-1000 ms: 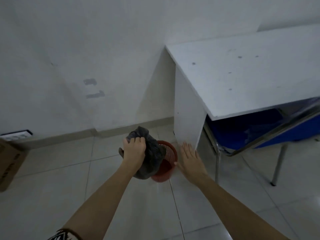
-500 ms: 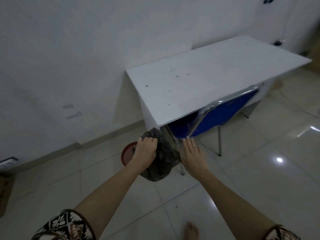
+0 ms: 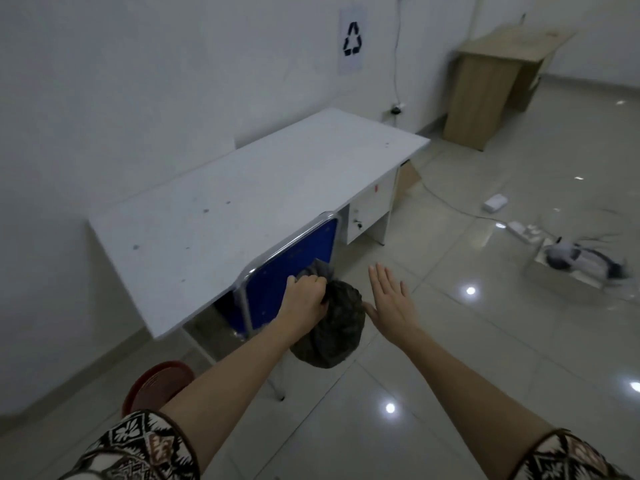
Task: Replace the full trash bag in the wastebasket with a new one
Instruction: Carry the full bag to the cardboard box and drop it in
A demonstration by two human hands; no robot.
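My left hand (image 3: 306, 299) grips the gathered neck of a full dark grey trash bag (image 3: 334, 329), which hangs in the air in front of the blue chair. My right hand (image 3: 391, 301) is flat and open just to the right of the bag, its thumb close to the bag's side. The red mesh wastebasket (image 3: 157, 384) stands on the floor at the lower left, partly hidden behind my left forearm; I cannot see any liner in it.
A white desk (image 3: 249, 192) stands against the wall with a blue chair (image 3: 294, 268) pushed under it. On the tiled floor to the right lie a cable, a power strip (image 3: 524, 232) and a grey bundle (image 3: 581, 259). A wooden desk (image 3: 485, 81) stands far right.
The bag has come out of the wastebasket and moved right with my left hand. The view has swung right, leaving the wastebasket at the lower left. My right hand stays open beside the bag.
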